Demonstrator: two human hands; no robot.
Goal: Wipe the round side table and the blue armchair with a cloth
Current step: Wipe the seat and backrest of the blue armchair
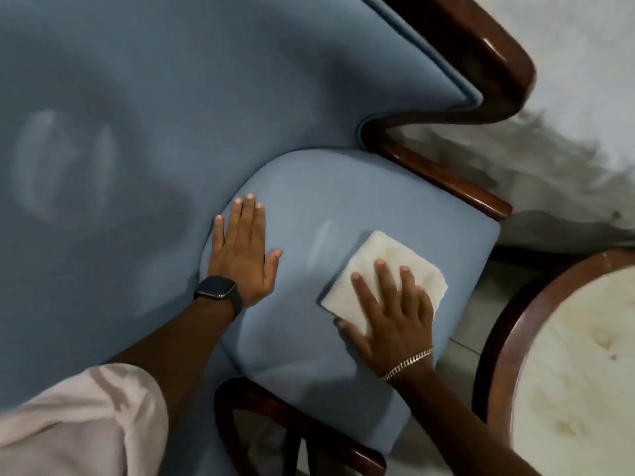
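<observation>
The blue armchair fills most of the view, its padded backrest at upper left and its seat cushion in the middle. A folded white cloth lies flat on the seat's right part. My right hand presses down on the cloth with fingers spread. My left hand, with a black watch on its wrist, rests flat and bare on the seat's left edge beside the backrest. The round side table shows at lower right, with a pale stained top and a dark wooden rim.
Dark glossy wooden arms frame the chair at upper right, and more dark wood runs under the seat front. A pale wall stands behind. Light floor tiles show between chair and table. My pink sleeve covers the lower left.
</observation>
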